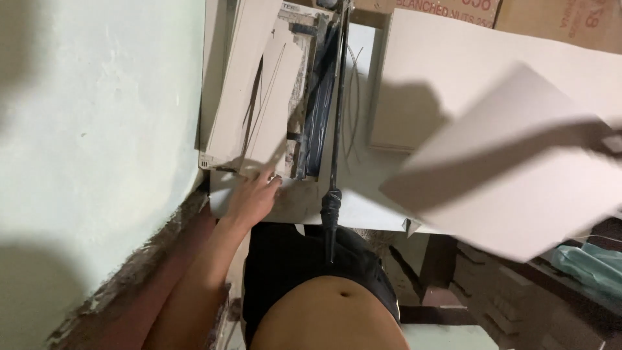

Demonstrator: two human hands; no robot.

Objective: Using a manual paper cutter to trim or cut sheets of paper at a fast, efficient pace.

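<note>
My left hand [254, 196] reaches forward with fingers spread, its fingertips touching the near edge of a white tile strip [259, 91] that lies on a manual tile cutter [310, 97]. The cutter's long black handle [336, 129] points back toward my body. A large white square tile [518, 168] hangs tilted and blurred in the air at the right. My right hand [611, 143] grips it at the far right edge of the view and is mostly cut off. An arm-shaped shadow crosses that tile.
Another white tile [414, 71] lies flat on the bench beyond the held one. Cardboard boxes [557, 16] stand at the back. A pale green wall [97, 129] closes the left side. Stacked blocks [492, 291] and a green bag [593, 266] sit low at the right.
</note>
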